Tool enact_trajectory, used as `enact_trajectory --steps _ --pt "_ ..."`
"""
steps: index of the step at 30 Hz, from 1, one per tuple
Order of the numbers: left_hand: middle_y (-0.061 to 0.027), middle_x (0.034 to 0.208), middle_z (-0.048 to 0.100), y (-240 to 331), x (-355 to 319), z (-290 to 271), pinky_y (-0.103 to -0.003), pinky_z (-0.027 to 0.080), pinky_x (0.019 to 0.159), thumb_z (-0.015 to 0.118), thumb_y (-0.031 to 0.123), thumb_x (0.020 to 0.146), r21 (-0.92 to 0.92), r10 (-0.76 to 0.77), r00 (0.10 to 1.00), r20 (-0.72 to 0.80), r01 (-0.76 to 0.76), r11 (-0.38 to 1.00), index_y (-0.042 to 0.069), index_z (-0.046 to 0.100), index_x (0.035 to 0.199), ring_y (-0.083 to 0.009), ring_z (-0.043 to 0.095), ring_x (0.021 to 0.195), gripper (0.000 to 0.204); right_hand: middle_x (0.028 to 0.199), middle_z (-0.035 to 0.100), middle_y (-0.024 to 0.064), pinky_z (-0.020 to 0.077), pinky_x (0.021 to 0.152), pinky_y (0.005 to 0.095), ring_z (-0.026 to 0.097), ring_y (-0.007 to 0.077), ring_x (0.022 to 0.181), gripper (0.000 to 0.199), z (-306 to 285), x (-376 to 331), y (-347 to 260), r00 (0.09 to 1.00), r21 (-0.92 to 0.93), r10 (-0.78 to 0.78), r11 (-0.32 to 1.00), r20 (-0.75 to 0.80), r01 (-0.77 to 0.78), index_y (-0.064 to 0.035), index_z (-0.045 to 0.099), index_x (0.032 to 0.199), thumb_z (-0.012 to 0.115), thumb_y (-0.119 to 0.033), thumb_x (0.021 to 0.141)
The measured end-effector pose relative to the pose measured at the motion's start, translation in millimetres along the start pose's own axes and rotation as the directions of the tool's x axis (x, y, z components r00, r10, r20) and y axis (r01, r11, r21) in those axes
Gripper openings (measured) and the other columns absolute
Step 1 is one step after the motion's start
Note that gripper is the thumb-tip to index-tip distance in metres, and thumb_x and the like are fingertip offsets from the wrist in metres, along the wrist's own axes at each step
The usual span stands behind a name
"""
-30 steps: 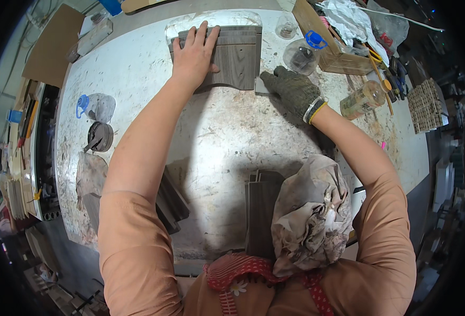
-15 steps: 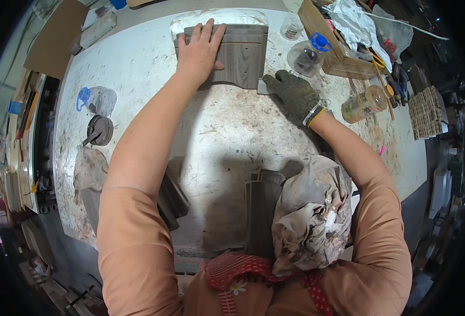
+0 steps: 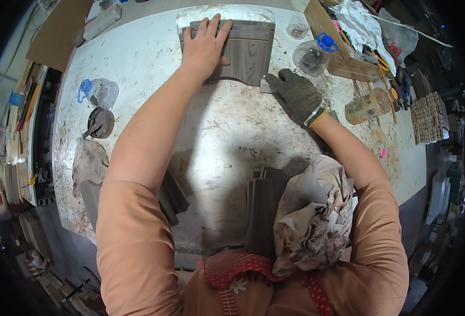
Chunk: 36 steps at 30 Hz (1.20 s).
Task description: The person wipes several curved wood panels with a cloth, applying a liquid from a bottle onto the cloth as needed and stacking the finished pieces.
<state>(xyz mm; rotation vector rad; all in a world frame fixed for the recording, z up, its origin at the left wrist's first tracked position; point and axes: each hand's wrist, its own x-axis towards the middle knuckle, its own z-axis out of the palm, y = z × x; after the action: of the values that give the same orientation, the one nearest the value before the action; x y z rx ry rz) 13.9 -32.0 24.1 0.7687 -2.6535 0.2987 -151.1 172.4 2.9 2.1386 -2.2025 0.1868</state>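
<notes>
A grey wood-grain panel (image 3: 249, 55) with a curved near edge lies at the far middle of the worktable. My bare left hand (image 3: 203, 50) rests flat on its left part, fingers spread. Gloved in dark, dirty knit, my right hand (image 3: 297, 97) pinches a small pale flat piece (image 3: 267, 84) against the panel's near right corner. What kind of piece it is, I cannot make out; the glove covers part of it. Beneath the panel, a whitish padded-looking sheet (image 3: 185, 20) shows along the far edge.
Stained white worktable (image 3: 216, 131). At right stand clear jugs (image 3: 309, 60), a bottle (image 3: 368, 106) and a wooden tool box (image 3: 356, 68). At left are another jug (image 3: 105, 94) and a round dark tin (image 3: 101, 124). Near me lie grey strips (image 3: 264, 210) and a crumpled stained cloth (image 3: 314, 216).
The whole view has shifted slightly. Both hands keep nearly the same places, the left flat on the panel and the right at its corner with the pale piece.
</notes>
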Motion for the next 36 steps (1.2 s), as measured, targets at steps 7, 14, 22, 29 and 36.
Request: enact_trajectory --steps 7,14,22,29,36 --pt "-0.0058 0.15 0.028 2.3 0.8 -0.7 -0.056 0.032 0.103 0.08 0.031 0.065 0.0 0.001 1.0 0.0 -0.001 1.0 0.023 0.027 0.145 -0.0268 0.03 0.136 0.096 0.099 0.055 0.0151 0.0486 0.072 0.0423 0.06 0.0315 0.085 0.038 6.4 -0.8 6.0 0.991 -0.005 -0.074 0.997 -0.111 0.074 -0.0121 0.055 0.122 0.054 -0.015 0.085" --pt "-0.0054 0.149 0.028 0.8 -0.5 0.4 -0.055 0.032 0.103 0.08 0.031 0.065 -0.008 -0.016 1.0 -0.003 0.016 1.0 0.024 0.027 0.145 -0.0266 0.031 0.136 0.096 0.094 0.056 0.0167 0.0473 0.072 0.0439 0.058 0.0347 0.086 0.037 -1.3 0.1 22.3 0.981 0.019 -0.051 0.998 -0.188 0.055 -0.0078 0.057 0.118 0.059 -0.015 0.082" --pt "-0.0051 0.149 0.029 1.6 -0.3 -1.1 -0.055 0.032 0.103 0.081 0.03 0.065 0.0 -0.017 1.0 0.003 0.017 1.0 0.024 0.027 0.145 -0.0259 0.031 0.136 0.096 0.107 0.055 0.0178 0.0474 0.08 0.0428 0.057 0.0336 0.097 0.038 11.9 6.6 12.0 0.99 0.011 -0.09 0.996 -0.105 0.092 -0.0123 0.055 0.123 0.057 -0.021 0.086" --pt "-0.005 0.149 0.029 3.1 1.1 -2.3 -0.054 0.032 0.104 0.081 0.029 0.065 -0.009 -0.023 1.0 0.012 0.023 1.0 0.024 0.027 0.145 -0.026 0.03 0.136 0.096 0.11 0.055 0.0182 0.0473 0.082 0.0435 0.057 0.0345 0.099 0.039 13.8 -0.4 11.1 0.994 0.07 -0.047 0.996 -0.097 0.054 -0.0125 0.055 0.122 0.059 -0.021 0.085" --pt "-0.0054 0.15 0.028 1.7 -0.5 -1.5 -0.054 0.032 0.104 0.081 0.028 0.065 -0.021 -0.024 1.0 0.01 0.024 0.999 0.024 0.027 0.145 -0.0265 0.03 0.136 0.096 0.105 0.056 0.0184 0.0478 0.078 0.0441 0.058 0.0357 0.093 0.036 10.3 2.1 7.5 0.988 0.104 -0.066 0.991 -0.142 0.081 -0.0114 0.057 0.118 0.061 -0.02 0.083"
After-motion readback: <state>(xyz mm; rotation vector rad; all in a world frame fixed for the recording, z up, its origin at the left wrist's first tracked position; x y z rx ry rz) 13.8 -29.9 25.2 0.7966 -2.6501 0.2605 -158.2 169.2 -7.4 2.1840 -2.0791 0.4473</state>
